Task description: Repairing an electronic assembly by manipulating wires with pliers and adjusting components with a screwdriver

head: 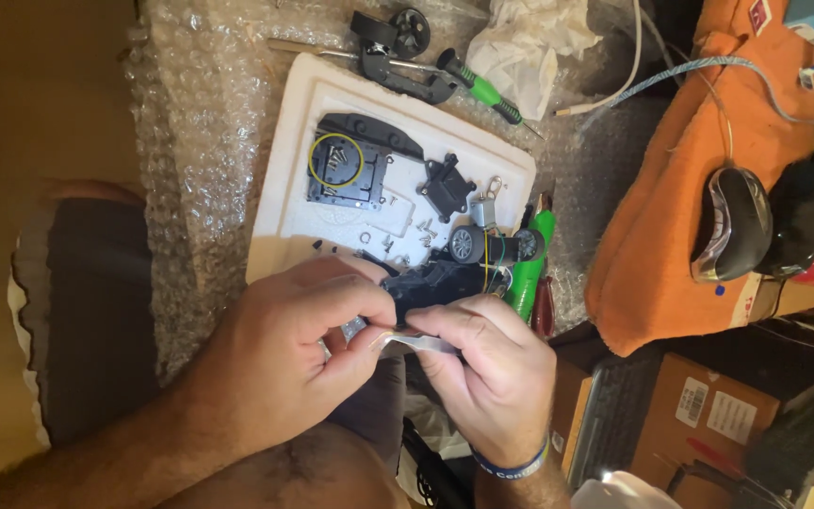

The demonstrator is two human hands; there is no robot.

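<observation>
My left hand (308,344) and my right hand (487,363) meet low in the head view. Together they pinch a thin silvery strip (421,343), which looks like tweezers or a small metal part. Just above my fingers sits a black plastic toy-car chassis (440,281) with a small wheel (464,244) and coloured wires. It rests on a white foam tray (299,170). The tray also carries a black housing with a yellow ring (336,160), a small black bracket (447,186) and several loose screws (398,240).
Bubble wrap (200,141) covers the table under the tray. A green-handled screwdriver (482,90), a black wheel assembly (398,42) and crumpled white tissue (525,42) lie at the top. A computer mouse (735,221) sits on orange cloth (657,217) at right, above cardboard boxes (708,415).
</observation>
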